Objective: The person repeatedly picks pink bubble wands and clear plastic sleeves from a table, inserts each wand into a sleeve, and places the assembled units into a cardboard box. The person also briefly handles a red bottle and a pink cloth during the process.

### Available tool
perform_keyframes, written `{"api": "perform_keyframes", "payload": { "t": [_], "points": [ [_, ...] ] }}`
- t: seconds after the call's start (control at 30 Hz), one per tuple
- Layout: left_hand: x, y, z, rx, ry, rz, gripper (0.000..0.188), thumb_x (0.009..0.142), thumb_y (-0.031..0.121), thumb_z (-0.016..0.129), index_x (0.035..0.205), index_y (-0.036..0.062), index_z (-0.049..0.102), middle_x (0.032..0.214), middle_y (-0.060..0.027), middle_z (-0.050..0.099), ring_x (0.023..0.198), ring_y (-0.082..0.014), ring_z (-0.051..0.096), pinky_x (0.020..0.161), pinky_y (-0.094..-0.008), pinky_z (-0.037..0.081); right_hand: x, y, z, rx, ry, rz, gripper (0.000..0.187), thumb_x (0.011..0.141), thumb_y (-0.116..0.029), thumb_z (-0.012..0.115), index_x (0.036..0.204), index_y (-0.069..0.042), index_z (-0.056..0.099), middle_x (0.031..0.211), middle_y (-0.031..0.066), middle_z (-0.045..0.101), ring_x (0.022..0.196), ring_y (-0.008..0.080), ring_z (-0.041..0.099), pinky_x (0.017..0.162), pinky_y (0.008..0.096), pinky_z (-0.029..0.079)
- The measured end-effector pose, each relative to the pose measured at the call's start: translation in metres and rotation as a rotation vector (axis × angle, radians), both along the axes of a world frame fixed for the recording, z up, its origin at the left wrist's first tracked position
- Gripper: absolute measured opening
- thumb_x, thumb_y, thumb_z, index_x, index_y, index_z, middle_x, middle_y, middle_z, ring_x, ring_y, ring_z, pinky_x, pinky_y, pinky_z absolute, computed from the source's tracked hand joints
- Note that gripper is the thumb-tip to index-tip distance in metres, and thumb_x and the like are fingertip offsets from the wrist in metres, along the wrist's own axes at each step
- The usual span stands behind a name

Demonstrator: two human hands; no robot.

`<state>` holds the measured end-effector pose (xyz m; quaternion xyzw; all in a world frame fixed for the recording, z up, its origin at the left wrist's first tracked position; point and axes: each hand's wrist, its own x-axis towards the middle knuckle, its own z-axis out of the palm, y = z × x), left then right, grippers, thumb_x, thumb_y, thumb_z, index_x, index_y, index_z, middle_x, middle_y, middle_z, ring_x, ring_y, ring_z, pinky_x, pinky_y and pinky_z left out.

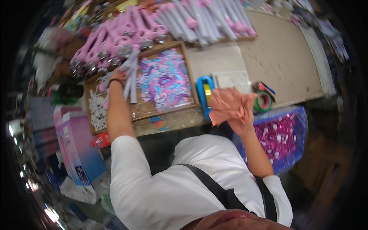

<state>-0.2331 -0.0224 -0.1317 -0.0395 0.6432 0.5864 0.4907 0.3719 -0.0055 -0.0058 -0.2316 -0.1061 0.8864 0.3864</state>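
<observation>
My left hand (118, 78) is shut on a pale lilac wand-shaped toy (130, 78) and holds it over the wooden tray (145, 109). The tray holds a heap of blue, pink and purple paper cut-outs (165, 80) and small white pieces (97, 109). My right hand (240, 122) is raised at the table's front edge and grips a crumpled salmon-pink cloth (230, 104), which hides most of the fingers.
Rows of pink wand toys (115, 38) and pale ones (207, 19) lie at the back. A blue tape dispenser (205, 94), a clear flat box (232, 79) and tape rolls (262, 100) sit mid-table. A bag of magenta pieces (281, 138) is right, cartons (74, 149) left.
</observation>
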Motion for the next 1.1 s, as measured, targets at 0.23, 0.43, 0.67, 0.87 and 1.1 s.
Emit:
{"api": "perform_keyframes", "payload": {
  "t": [0.23,0.43,0.67,0.87,1.1],
  "points": [
    [0.088,-0.049,0.067,0.731,-0.008,0.291,0.032,0.088,0.028,0.060,0.106,0.0030,0.058,0.106,-0.0123,0.063,0.097,-0.0251,0.060,0.081,-0.0378,0.050,0.013,0.008,0.008,0.041,0.002,-0.096,0.055,0.096,-0.045,0.037,0.139,-0.010,0.033,0.137,0.0089,0.041,0.127,0.0248,0.041,0.105,0.0416,0.034],
    [0.225,-0.116,0.125,1.050,0.032,-0.055,0.053,0.087,0.029,0.062,0.131,0.0093,0.040,0.121,-0.0161,0.054,0.113,-0.0348,0.050,0.101,-0.0514,0.037,0.011,0.011,0.014,0.087,0.215,0.017,0.059,0.095,-0.043,0.039,0.138,-0.004,0.031,0.137,0.0130,0.040,0.127,0.0284,0.041,0.107,0.0429,0.032],
    [0.312,-0.167,0.143,0.313,0.522,-0.360,0.035,0.077,0.001,0.062,0.110,0.0010,0.050,0.077,-0.0029,0.057,0.066,-0.0149,0.059,0.061,-0.0295,0.051,-0.013,-0.012,0.014,0.066,0.267,0.163,0.061,0.094,-0.045,0.039,0.140,-0.005,0.030,0.139,0.0125,0.040,0.128,0.0281,0.040,0.107,0.0449,0.032],
    [0.326,-0.200,0.154,0.427,0.164,-0.487,0.032,0.082,0.009,0.060,0.111,0.0001,0.049,0.073,-0.0041,0.056,0.054,-0.0115,0.054,0.049,-0.0256,0.044,-0.038,-0.033,0.008,0.092,0.122,0.206,0.055,0.095,-0.042,0.040,0.138,-0.008,0.034,0.135,0.0095,0.044,0.125,0.0245,0.044,0.103,0.0425,0.036],
    [0.278,-0.224,0.148,0.231,0.427,-0.452,0.033,0.085,0.014,0.060,0.112,0.0007,0.047,0.070,-0.0057,0.055,0.052,-0.0115,0.052,0.048,-0.0256,0.043,-0.112,-0.066,-0.001,0.101,0.088,0.184,0.052,0.095,-0.040,0.040,0.136,-0.008,0.038,0.134,0.0079,0.046,0.124,0.0231,0.044,0.104,0.0400,0.034]
  ]
}}
